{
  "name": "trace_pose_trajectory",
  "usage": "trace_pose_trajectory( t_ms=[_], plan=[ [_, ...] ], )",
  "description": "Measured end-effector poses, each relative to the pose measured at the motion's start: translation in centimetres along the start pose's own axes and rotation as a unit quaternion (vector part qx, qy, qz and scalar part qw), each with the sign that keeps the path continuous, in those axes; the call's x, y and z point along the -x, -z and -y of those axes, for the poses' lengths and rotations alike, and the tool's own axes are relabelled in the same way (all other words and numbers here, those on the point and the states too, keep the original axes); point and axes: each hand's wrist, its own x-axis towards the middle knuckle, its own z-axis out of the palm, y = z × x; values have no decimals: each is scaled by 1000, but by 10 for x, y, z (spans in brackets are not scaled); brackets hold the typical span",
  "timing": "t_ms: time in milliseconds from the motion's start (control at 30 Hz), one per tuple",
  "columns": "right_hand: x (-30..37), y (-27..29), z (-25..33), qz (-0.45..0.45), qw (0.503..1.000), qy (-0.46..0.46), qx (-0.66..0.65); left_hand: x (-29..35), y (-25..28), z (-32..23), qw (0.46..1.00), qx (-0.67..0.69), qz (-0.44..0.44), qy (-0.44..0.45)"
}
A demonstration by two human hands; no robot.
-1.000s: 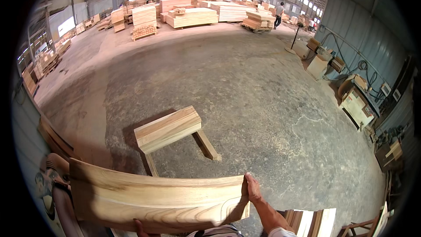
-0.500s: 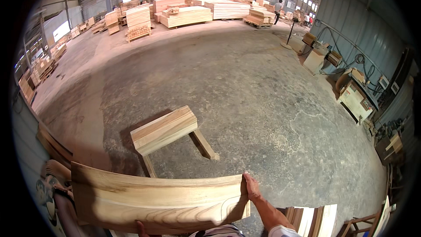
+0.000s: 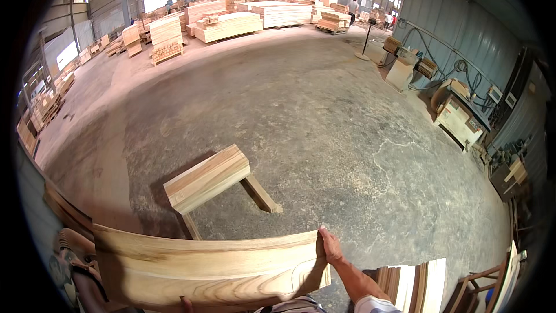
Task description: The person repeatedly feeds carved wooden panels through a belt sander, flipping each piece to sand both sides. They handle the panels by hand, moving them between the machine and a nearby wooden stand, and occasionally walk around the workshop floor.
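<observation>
**One curved board held at the bottom of the view**

One long wooden board (image 3: pixel 208 266) lies across the lower edge of the head view. It is pale, with flowing brown grain, a curved upper edge and a stepped profile at its right end. The right hand (image 3: pixel 330 244) is clamped on that right end, fingers over the top edge. Of the left hand (image 3: pixel 185 302) only a fingertip shows under the board's lower edge; its grip cannot be told. Just beyond the board stands one low wooden bench (image 3: pixel 208 178) on the concrete floor (image 3: pixel 324 116). Several lumber stacks (image 3: pixel 229 23) stand far off, and two people near them.
</observation>
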Motion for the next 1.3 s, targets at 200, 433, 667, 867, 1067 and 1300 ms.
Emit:
trace_pose_trajectory(
  t_ms=[200,433,667,867,1067,1300],
  plan=[
    [-13,15,-13,-1,1000,8,-15,-4,5,6,1000,-15,11,-4],
    [0,-16,7,3,987,52,150,2,-4,-1,992,-37,114,-24],
    [-7,-6,-11,119,993,-24,9,15,7,15,997,77,0,12],
    [-7,-47,5,247,966,-18,71,53,25,10,985,154,-32,-68],
    [9,-109,3,380,903,-7,199,66,70,11,955,213,-157,-136],
    [52,-159,-16,448,853,-35,266,56,148,8,924,210,-259,-185]
  ],
)
